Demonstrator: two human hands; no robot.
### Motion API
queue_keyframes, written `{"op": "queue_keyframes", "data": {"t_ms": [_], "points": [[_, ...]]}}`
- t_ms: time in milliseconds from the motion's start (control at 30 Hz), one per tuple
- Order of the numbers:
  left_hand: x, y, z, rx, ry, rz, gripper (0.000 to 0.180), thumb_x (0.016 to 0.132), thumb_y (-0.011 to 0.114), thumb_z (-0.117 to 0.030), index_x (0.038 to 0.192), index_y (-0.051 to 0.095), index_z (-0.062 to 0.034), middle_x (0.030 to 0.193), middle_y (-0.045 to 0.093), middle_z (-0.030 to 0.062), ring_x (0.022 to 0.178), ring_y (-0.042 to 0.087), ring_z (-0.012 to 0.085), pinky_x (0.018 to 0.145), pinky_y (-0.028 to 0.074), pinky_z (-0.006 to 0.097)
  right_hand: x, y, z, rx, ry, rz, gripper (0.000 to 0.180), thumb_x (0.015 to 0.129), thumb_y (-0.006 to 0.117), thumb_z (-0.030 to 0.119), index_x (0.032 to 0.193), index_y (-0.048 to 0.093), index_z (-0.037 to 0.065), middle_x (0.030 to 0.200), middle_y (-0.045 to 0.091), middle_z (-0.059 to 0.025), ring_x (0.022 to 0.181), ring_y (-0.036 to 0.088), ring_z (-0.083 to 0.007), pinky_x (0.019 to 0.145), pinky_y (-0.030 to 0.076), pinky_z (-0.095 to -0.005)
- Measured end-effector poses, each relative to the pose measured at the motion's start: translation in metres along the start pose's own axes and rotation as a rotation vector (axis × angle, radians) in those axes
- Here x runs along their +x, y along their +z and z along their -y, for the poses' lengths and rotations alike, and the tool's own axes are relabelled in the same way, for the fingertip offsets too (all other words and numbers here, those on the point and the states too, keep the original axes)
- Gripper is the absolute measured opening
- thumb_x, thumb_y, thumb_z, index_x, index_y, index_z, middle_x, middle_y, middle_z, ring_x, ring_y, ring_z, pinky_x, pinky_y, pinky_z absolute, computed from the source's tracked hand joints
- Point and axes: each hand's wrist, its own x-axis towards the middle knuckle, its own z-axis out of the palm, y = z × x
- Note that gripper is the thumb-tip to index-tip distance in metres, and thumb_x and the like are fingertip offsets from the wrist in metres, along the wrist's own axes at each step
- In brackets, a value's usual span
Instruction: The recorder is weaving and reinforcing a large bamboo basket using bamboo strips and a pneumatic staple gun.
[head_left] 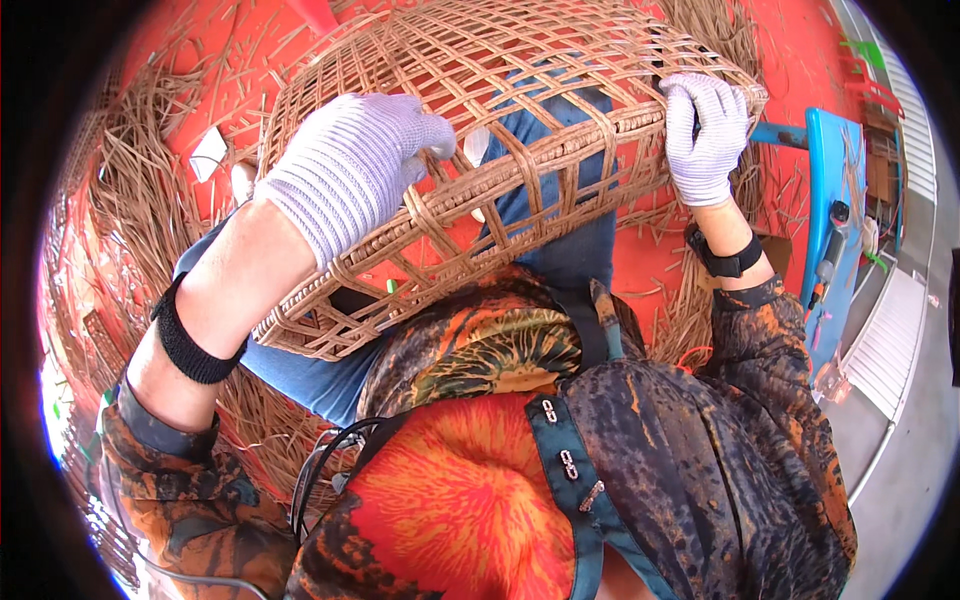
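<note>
Right fingers (pixel 703 88) part-bent over basket edge (pixel 642 122)

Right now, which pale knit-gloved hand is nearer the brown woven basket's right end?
The right hand, touching the basket close to that end; the left hand is farther left.

At upper centre, the brown open-weave basket (pixel 572 147) looks like slightly shiny plant fibre, knobbly along its rim. The person's pale ribbed gloves (pixel 345 165) are matt knitted cloth; the black wristbands (pixel 190 335), fuzzy fabric. At right, the blue flat panel (pixel 838 170) looks smooth and plastic.
</note>
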Motion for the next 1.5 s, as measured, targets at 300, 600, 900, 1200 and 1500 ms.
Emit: {"op": "queue_keyframes", "data": {"t_ms": [300, 600, 900, 1200, 1500], "points": [[0.012, -0.011, 0.007, 0.108, 0.186, 0.016, 0.012, 0.077, 0.068, -0.005, 0.087, 0.062, -0.0091, 0.087, 0.060, 0.0105, 0.083, 0.063, 0.0335, 0.072, 0.053, 0.042, 0.001, -0.001, -0.002, -0.017, -0.005, -0.011, 0.008, 0.082, 0.065, 0.006, 0.085, 0.070, 0.011, 0.083, 0.068, -0.0050, 0.077, 0.063, -0.0236, 0.074, 0.046, -0.0349], [0.019, 0.008, 0.015, 0.014, 0.312, -0.072, 0.007, 0.079, 0.066, -0.007, 0.085, 0.062, -0.0074, 0.087, 0.060, 0.0097, 0.083, 0.062, 0.0326, 0.074, 0.053, 0.041, 0.000, -0.002, -0.005, -0.033, -0.008, -0.008, 0.007, 0.083, 0.064, 0.007, 0.085, 0.069, 0.011, 0.084, 0.068, -0.0044, 0.078, 0.063, -0.0233, 0.076, 0.045, -0.0347], [0.008, 0.010, 0.006, 0.041, 0.280, 0.013, 0.013, 0.078, 0.067, -0.008, 0.091, 0.067, -0.0069, 0.090, 0.064, 0.0111, 0.085, 0.062, 0.0341, 0.077, 0.051, 0.043, -0.003, -0.002, -0.011, -0.044, -0.027, -0.018, 0.006, 0.084, 0.064, 0.008, 0.085, 0.069, 0.011, 0.083, 0.068, -0.0040, 0.079, 0.064, -0.0228, 0.077, 0.045, -0.0357], [-0.031, -0.011, -0.036, -0.280, -0.036, 0.030, 0.037, 0.077, 0.075, -0.017, 0.108, 0.065, -0.0006, 0.101, 0.065, 0.0153, 0.100, 0.059, 0.0323, 0.091, 0.047, 0.039, -0.001, -0.018, 0.002, -0.018, 0.022, -0.014, 0.011, 0.081, 0.066, 0.006, 0.091, 0.069, 0.010, 0.090, 0.069, -0.0057, 0.082, 0.063, -0.0238, 0.079, 0.046, -0.0356], [-0.011, -0.050, -0.025, -0.575, -0.415, 0.070, 0.042, 0.076, 0.075, -0.013, 0.114, 0.062, 0.0004, 0.099, 0.064, 0.0037, 0.094, 0.057, 0.0140, 0.087, 0.047, 0.030, -0.046, -0.072, 0.069, 0.179, -0.019, 0.185, 0.024, 0.075, 0.071, 0.010, 0.098, 0.068, 0.011, 0.108, 0.066, -0.0076, 0.098, 0.062, -0.0277, 0.088, 0.047, -0.0418]]}}
